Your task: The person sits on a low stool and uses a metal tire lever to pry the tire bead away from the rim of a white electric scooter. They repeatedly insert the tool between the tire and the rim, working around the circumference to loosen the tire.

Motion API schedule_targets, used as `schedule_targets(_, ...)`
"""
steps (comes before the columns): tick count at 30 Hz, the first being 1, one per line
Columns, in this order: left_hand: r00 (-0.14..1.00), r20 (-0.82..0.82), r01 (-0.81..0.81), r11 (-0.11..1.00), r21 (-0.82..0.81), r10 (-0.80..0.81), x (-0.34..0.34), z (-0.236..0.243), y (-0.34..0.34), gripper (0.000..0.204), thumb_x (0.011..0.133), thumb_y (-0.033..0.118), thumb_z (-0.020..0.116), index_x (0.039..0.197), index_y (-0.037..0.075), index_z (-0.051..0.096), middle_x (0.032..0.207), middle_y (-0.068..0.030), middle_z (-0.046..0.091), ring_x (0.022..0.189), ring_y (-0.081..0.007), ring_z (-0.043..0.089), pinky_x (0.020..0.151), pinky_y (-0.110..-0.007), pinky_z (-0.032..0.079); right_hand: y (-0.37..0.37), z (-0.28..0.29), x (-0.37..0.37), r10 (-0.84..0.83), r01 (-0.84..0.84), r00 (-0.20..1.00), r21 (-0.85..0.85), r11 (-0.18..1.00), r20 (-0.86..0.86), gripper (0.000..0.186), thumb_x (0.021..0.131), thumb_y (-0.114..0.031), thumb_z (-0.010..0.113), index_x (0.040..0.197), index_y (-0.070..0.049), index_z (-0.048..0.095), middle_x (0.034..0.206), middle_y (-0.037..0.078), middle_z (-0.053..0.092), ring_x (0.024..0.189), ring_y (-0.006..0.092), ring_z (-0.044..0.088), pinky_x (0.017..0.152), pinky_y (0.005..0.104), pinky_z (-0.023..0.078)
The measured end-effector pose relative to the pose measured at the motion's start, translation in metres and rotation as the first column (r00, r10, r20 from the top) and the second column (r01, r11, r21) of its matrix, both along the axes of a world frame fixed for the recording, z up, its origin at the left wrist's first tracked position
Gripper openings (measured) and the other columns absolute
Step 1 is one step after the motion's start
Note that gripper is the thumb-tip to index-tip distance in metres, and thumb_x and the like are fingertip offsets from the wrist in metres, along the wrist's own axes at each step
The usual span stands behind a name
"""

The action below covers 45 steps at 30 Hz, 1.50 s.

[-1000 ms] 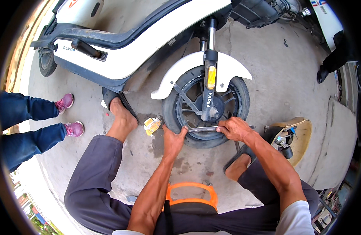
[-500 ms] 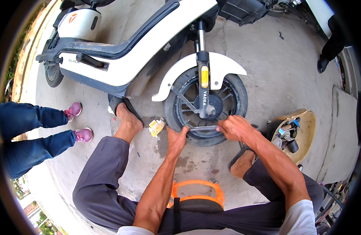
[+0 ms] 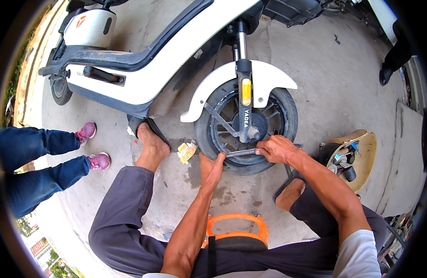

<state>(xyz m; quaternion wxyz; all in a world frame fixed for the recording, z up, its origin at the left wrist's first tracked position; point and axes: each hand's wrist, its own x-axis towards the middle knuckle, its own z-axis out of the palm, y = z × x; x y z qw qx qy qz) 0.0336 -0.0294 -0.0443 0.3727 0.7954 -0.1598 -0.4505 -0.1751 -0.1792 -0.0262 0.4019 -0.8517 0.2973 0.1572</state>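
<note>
The front wheel of a white electric scooter (image 3: pixel 176 60) stands before me, its black tyre (image 3: pixel 243 169) nearest. A long silver metal bar, looking like a tyre lever (image 3: pixel 241 153), lies across the wheel's lower part, over the rim. My right hand (image 3: pixel 274 150) is closed round the bar's right part, and a bit of its end shows past the knuckles. My left hand (image 3: pixel 211 167) grips the tyre's lower left edge, thumb up against the bar's left end; its other fingers are hidden. The white mudguard (image 3: pixel 271 76) and the fork with a yellow reflector (image 3: pixel 246 91) rise above.
A cut-open tan container (image 3: pixel 369 157) with several tools sits at the right. A yellow-and-white packet (image 3: pixel 187 151) lies left of the wheel. An orange-framed stool (image 3: pixel 236 216) is under me. One person's legs in jeans (image 3: pixel 42 148) are at left; another's black shoe (image 3: pixel 385 76) at right.
The scooter and wheel appear slightly further right and lower in the picture. The bar has tilted a little, its right end now higher. Both hands keep their holds.
</note>
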Motion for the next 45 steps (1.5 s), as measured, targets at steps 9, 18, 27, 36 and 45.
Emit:
schedule_targets(9, 0.844, -0.529, -0.054, 0.996, 0.072, 0.084, 0.026, -0.016, 0.008, 0.076, 0.097, 0.052, 0.056, 0.153, 0.008, 0.029, 0.152, -0.0171, 0.040, 0.135, -0.0349, 0.046, 0.108, -0.058, 0.041, 0.029, 0.079, 0.038, 0.171, -0.183, 0.974, -0.075, 0.980, -0.147, 0.018, 0.091, -0.011, 0.056, 0.089, 0.000, 0.071, 0.081, 0.021, 0.071, 0.085, 0.0405, 0.070, 0.078, 0.0471, 0.056)
schedule_targets(18, 0.795, -0.595, -0.113, 0.993, 0.047, 0.118, 0.041, -0.034, 0.016, 0.067, 0.099, 0.045, 0.057, 0.150, 0.009, 0.033, 0.142, -0.0144, 0.051, 0.126, -0.0325, 0.054, 0.103, -0.055, 0.045, 0.131, 0.103, 0.086, -0.659, 0.737, 0.661, 0.476, 0.479, -0.360, 0.039, 0.093, -0.012, 0.052, 0.130, -0.001, 0.059, 0.099, 0.028, 0.068, 0.086, 0.0397, 0.068, 0.080, 0.0455, 0.051)
schedule_targets(27, 0.748, -0.644, -0.137, 0.987, 0.088, 0.161, 0.008, -0.054, 0.028, 0.080, 0.091, 0.043, 0.071, 0.152, 0.011, 0.030, 0.149, -0.0167, 0.044, 0.134, -0.0402, 0.045, 0.101, -0.058, 0.045, 0.243, 0.062, 0.114, -0.895, 0.728, 0.059, 0.632, -0.264, -0.442, 0.055, 0.098, -0.011, 0.052, 0.151, -0.017, 0.035, 0.069, -0.003, 0.042, 0.051, 0.0079, 0.037, 0.043, 0.0254, 0.031)
schedule_targets(36, 0.971, 0.230, -0.049, 0.997, -0.068, 0.063, -0.015, -0.041, 0.032, 0.074, 0.090, 0.024, 0.074, 0.148, 0.006, 0.032, 0.141, -0.0190, 0.045, 0.129, -0.0354, 0.047, 0.107, -0.052, 0.038, 0.250, 0.068, -0.024, -0.870, 0.802, -0.145, 0.459, -0.382, -0.471, 0.037, 0.100, -0.010, 0.047, 0.137, -0.008, 0.042, 0.074, 0.001, 0.047, 0.054, 0.0092, 0.041, 0.045, 0.0258, 0.035)
schedule_targets(45, 0.376, 0.802, 0.830, 0.554, -0.069, -0.464, -0.001, -0.006, 0.004, 0.035, 0.083, 0.012, 0.068, 0.118, 0.005, 0.066, 0.118, -0.0097, 0.063, 0.117, -0.0281, 0.053, 0.101, -0.046, 0.036, 0.294, -0.052, -0.030, -0.932, 0.992, 0.125, 0.070, 0.107, -0.341, 0.028, 0.099, -0.016, 0.057, 0.118, 0.003, 0.062, 0.106, 0.019, 0.068, 0.092, 0.0278, 0.066, 0.079, 0.0315, 0.054)
